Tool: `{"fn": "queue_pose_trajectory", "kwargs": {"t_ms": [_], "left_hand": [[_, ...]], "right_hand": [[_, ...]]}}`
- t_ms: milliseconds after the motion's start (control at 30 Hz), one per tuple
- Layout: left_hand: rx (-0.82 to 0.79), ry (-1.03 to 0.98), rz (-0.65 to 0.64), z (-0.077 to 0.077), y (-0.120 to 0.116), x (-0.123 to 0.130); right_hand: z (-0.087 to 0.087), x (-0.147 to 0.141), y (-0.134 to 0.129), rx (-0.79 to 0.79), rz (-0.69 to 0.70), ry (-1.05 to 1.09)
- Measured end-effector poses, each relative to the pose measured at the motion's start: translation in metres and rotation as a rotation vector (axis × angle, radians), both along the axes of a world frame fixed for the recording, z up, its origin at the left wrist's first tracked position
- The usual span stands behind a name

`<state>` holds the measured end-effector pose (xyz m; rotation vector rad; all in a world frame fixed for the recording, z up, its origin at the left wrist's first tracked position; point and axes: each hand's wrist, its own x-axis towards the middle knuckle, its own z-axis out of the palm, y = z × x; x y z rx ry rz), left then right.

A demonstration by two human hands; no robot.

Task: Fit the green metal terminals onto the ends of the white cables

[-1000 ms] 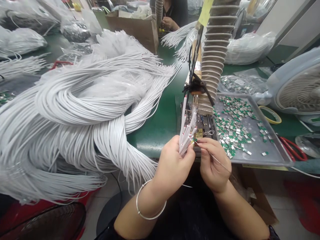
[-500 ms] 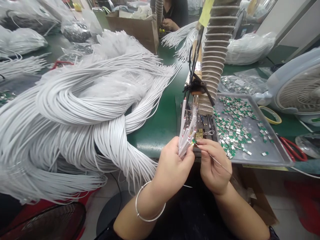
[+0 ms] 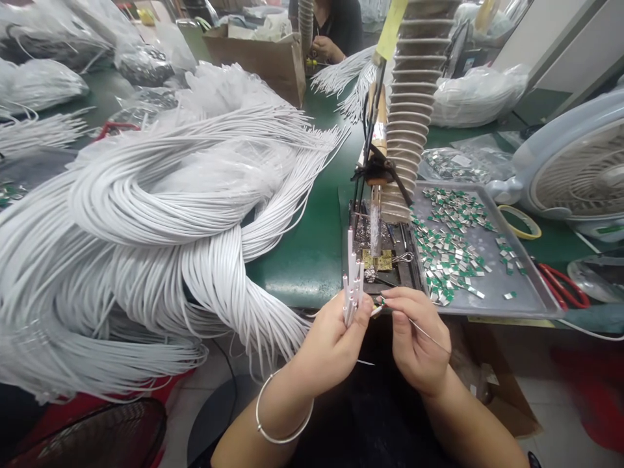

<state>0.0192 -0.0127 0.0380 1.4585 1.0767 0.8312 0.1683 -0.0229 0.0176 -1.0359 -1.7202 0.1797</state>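
Note:
My left hand (image 3: 334,344) is closed around a small bunch of white cables (image 3: 353,286) whose ends point up. A small green-and-silver piece (image 3: 379,301) sits between my two hands, beside the left thumb. In my right hand (image 3: 420,338), fingers pinched together, is a thin wire (image 3: 426,335) that runs back across the palm. Just beyond the hands, a soldering iron (image 3: 375,214) hangs tip down over a small work stand (image 3: 385,259). Many green-and-silver pieces lie in a grey tray (image 3: 517,302) on the right.
Large bundles of white cable (image 3: 160,214) cover the left side. A ribbed hose (image 3: 409,97) hangs behind the iron. On the right are a fan (image 3: 580,162), a yellow tape ring (image 3: 520,221) and red-handled scissors (image 3: 565,286). A person's hand (image 3: 327,49) shows beyond a cardboard box (image 3: 263,58).
Both hands have moved slightly down, toward my body and away from the iron's tip. The cable bunch in my left hand has come down with it, and the view has shifted a little.

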Motion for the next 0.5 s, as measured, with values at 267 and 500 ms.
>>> {"fn": "queue_pose_trajectory", "kwargs": {"t_ms": [267,500], "left_hand": [[-0.099,-0.059,0.14,-0.01,0.005,-0.004],[-0.285,-0.279,-0.051,-0.021,0.013,-0.013]], "right_hand": [[-0.003,0.034,-0.026,-0.086,-0.059,-0.028],[0.013,0.073,-0.001,-0.166,-0.381,-0.307]]}}
